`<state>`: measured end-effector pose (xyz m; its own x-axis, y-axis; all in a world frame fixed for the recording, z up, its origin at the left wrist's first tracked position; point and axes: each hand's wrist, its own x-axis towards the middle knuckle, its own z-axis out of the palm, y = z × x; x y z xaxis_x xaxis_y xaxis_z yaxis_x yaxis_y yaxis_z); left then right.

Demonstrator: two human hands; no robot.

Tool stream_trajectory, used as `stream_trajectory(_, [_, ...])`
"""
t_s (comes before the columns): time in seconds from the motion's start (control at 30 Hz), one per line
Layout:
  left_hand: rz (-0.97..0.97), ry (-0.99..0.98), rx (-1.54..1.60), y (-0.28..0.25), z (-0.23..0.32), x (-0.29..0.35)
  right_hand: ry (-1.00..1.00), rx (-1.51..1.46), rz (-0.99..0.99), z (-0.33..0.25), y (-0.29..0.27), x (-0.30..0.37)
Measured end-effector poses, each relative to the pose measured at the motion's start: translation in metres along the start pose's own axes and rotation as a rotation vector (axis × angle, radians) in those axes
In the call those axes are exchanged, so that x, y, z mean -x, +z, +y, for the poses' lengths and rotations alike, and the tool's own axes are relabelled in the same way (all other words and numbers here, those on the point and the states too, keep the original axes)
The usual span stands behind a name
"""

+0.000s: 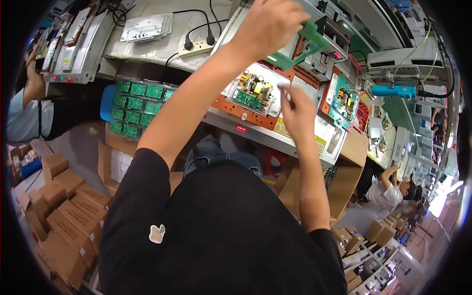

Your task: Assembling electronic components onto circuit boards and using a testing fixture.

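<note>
My left hand (270, 27) is closed around a green plastic frame (312, 42), lifted over the far side of the bench. Below the frame, a power supply circuit board (255, 90) with a yellow transformer and silver heat sinks sits in a white holder on the orange-brown fixture plate (255, 119). Beside the board's right edge is my right hand (298, 110), fingers loosely bent with a gap to the thumb; nothing shows in it. A second board (347, 101) rests on a teal carrier (330, 109) to the right.
To the left, a clear tray holds several green circuit boards (132, 117). Behind are a power strip (195, 49) and stacked white metal plates (146, 28). A blue cylindrical tool (393, 91) hangs at the right. Cardboard boxes (73, 221) stand on the left; co-workers sit at both sides.
</note>
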<state>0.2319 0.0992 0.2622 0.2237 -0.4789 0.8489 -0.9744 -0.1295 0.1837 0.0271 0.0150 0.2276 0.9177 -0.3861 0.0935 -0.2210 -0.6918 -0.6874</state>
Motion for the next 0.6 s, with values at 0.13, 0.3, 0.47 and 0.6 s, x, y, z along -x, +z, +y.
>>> stream_trajectory(0.13, [0.181, -0.237, 0.297, -0.023, 0.012, 0.000, -0.199, 0.339, -0.037, 0.056, 0.041, -0.064])
stream_trajectory(0.3, [-0.384, -1.063, 0.671, -0.106, 0.072, 0.120, -0.212, 0.562, -0.210, 0.059, 0.057, -0.082])
stream_trajectory(0.47, [-0.552, -1.568, 1.267, -0.147, 0.125, 0.203, -0.368, 0.533, -0.009, -0.026, 0.023, -0.039])
stream_trajectory(0.6, [-0.052, -1.606, 1.570, -0.136, 0.130, 0.226, -0.266, 0.313, 0.107, -0.047, -0.002, 0.019])
